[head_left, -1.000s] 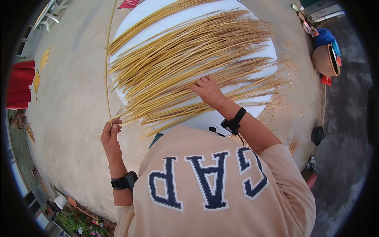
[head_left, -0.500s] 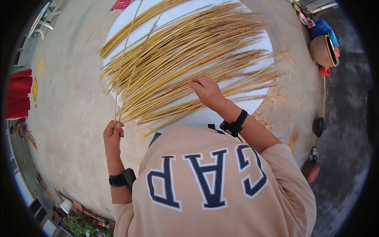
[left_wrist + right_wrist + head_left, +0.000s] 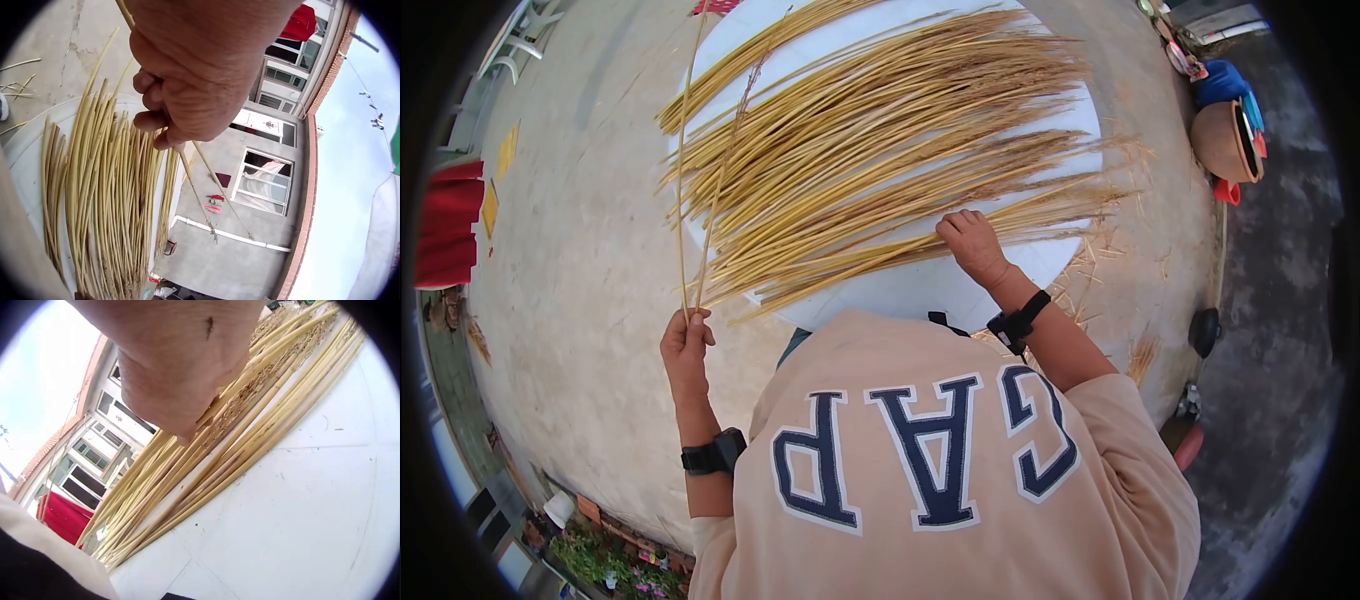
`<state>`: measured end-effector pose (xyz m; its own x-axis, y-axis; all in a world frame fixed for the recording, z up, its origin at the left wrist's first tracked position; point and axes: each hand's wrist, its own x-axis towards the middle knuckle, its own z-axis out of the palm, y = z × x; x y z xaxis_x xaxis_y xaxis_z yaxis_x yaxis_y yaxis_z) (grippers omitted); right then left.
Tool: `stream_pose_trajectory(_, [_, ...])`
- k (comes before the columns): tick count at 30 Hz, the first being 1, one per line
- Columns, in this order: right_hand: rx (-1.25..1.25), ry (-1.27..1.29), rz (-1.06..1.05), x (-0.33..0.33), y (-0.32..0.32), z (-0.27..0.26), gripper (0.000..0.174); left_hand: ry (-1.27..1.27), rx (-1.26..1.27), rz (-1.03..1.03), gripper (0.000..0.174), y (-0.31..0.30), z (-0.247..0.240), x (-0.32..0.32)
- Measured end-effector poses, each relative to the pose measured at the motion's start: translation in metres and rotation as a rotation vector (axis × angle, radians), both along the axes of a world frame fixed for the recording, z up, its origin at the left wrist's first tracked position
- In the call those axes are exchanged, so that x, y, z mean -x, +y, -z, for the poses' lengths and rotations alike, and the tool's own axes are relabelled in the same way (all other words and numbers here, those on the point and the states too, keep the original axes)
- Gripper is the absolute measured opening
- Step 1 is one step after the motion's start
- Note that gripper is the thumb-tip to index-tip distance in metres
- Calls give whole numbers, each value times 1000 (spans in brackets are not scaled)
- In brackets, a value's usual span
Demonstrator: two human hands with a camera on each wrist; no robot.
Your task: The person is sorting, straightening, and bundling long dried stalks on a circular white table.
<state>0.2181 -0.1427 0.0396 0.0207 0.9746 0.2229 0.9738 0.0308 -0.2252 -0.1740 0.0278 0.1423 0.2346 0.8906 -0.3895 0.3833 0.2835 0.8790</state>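
Observation:
My left hand [image 3: 687, 350], off the table's left edge, pinches the lower ends of two long dried stalks [image 3: 682, 180]. These spread apart upward in the head view, one ending in a thin brown seed head [image 3: 745, 98]. In the left wrist view their far parts [image 3: 194, 178] stick out past the curled fingers. Many more straw-yellow stalks [image 3: 830, 140] with feathery brown heads lie in bunches across a round white table [image 3: 880, 295]. At the nearest bunch [image 3: 212, 481] my right hand [image 3: 975, 248] grips among the stalks with bent fingers, its fingertips partly hidden in the right wrist view.
Broken straw bits [image 3: 1100, 265] litter the concrete floor [image 3: 580, 300] right of the table. A clay pot [image 3: 1225, 145] and a blue item [image 3: 1222, 82] stand further right. Red cloth [image 3: 448, 225] hangs at the far left, with potted plants [image 3: 595, 555] behind on the left.
A second stalk has come to show beside the first in my left hand. My right hand has shifted right and toward me, onto the nearest bunch.

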Motion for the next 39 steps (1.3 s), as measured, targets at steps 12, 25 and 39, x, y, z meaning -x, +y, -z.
stream_pose_trajectory(12, [87,49,-55,13,-40,12,20,-47,-26,-39,14,0,12,4])
stream_pose_trajectory(25, [61,-23,-35,29,7,14,12,-18,-32,15,14,0,15,3])
stream_pose_trajectory(39, [175,31,-55,34,11,22,8,-46,-24,9,14,0,22,6])
